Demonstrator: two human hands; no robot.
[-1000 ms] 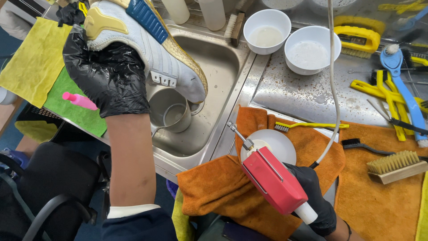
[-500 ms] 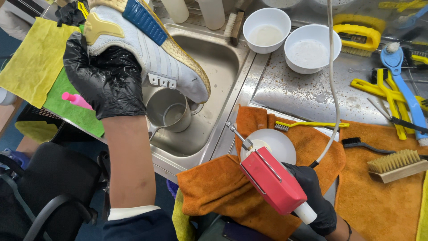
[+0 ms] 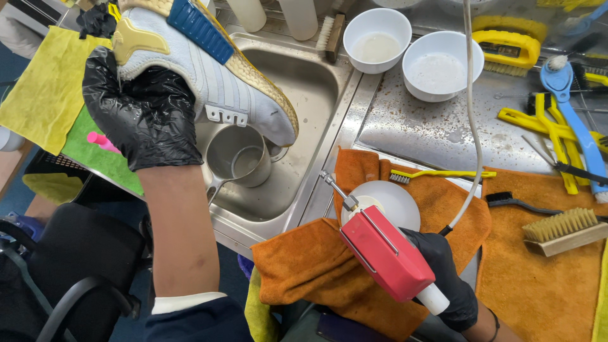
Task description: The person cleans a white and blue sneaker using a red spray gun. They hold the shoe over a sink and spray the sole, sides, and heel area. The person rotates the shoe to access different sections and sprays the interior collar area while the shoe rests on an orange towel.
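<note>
Gripping the heel of a white mesh sneaker with blue and gold trim [image 3: 215, 82], the black-gloved left hand [image 3: 142, 114] holds it tilted above the steel sink [image 3: 310, 95] in the upper left of the frame. Lower right, the gloved right hand [image 3: 443, 278] is closed around a red spray gun with a thin metal nozzle [image 3: 383, 253], over an orange cloth [image 3: 316, 272]. The shoe looks light and soft-sided, probably slippery when wet; heel and sole seem the firmest holds.

Shoe-cleaning workshop: steel sink [image 3: 316, 95], brushes [image 3: 560, 229], cloths [image 3: 304, 272].
</note>
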